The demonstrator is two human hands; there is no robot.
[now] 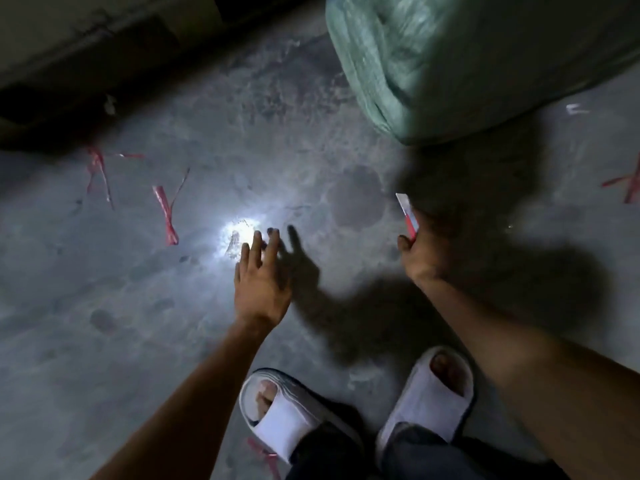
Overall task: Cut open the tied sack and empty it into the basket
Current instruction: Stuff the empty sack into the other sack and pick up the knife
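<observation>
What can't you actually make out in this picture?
- Green sack: its tied end is cut off by the top edge.
- Basket: nowhere in the head view.
- Cutter: mostly wrapped by the right hand; its edge is blurred.
- Floor spot beyond the left hand: washed out by glare.

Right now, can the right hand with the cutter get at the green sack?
Probably yes. The right hand holds the cutter blade-up just below the green sack, and only bare floor lies between them. The sack's tie isn't visible.

Dim storeroom/warehouse: bare concrete floor (pixel 173 323), bulk sack (pixel 485 64), tie scraps (pixel 166 213)
</observation>
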